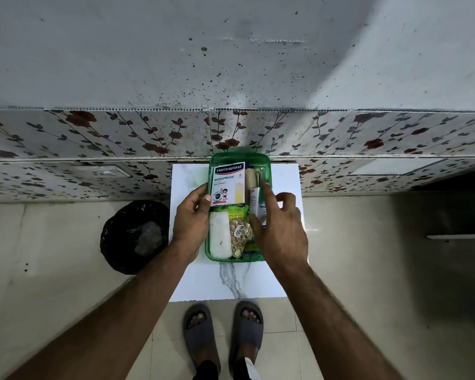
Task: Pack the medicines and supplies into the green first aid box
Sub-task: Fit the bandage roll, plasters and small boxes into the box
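Note:
The green first aid box (259, 159) stands open on a small white marble-look table (237, 283). Inside lie a Hansaplast plaster box (228, 183), a tan bandage roll (250, 179), a white gauze roll (220, 234), a bag of gold safety pins (240, 234) and a green packet (237, 211). My left hand (191, 218) grips the plaster box by its lower left corner, at the box's left wall. My right hand (279, 223) holds a slim white medicine carton (257, 205) upright at the right side of the box, index finger stretched forward.
A black-lined waste bin (135, 237) sits on the floor left of the table. A floral-tiled wall (93, 138) rises right behind the table. My feet in grey slides (222, 333) stand at the table's near edge. Beige floor tiles spread to both sides.

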